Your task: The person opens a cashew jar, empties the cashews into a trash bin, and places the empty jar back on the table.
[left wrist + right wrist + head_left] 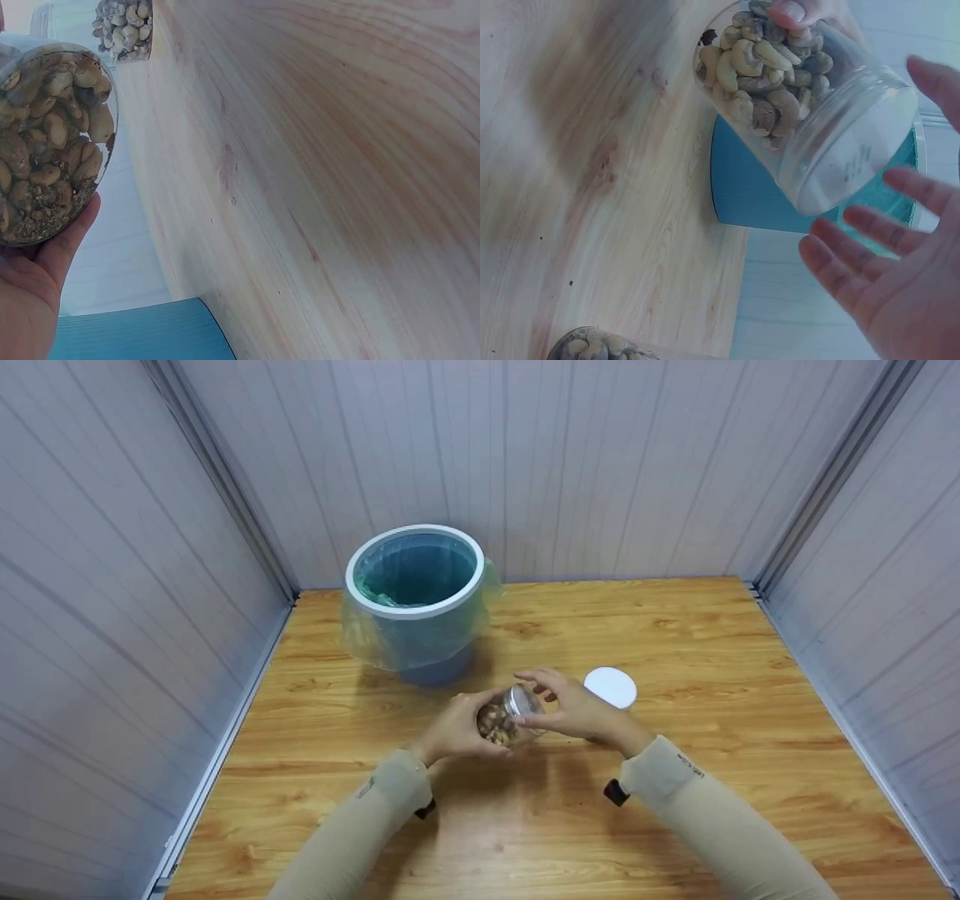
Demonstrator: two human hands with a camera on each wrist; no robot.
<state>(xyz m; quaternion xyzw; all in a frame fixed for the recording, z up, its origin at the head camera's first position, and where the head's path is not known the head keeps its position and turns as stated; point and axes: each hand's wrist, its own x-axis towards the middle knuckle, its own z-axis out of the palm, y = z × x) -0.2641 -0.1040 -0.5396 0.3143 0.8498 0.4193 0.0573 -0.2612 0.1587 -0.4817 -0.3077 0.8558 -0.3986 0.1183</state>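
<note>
In front of one bin [442, 670], the left hand [454, 727] grips one nut jar [495, 724], the right hand [570, 708] spreads its fingers, holding nothing, and a second jar [610, 687] stands right of the bin.

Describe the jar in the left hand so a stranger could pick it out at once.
Start from the blue bin on the wooden table. Nearer the person, slightly to its right, the left hand grips a tilted clear jar of nuts. It is held off the table, whereas the neighbouring jar stands there under a white lid.
</note>
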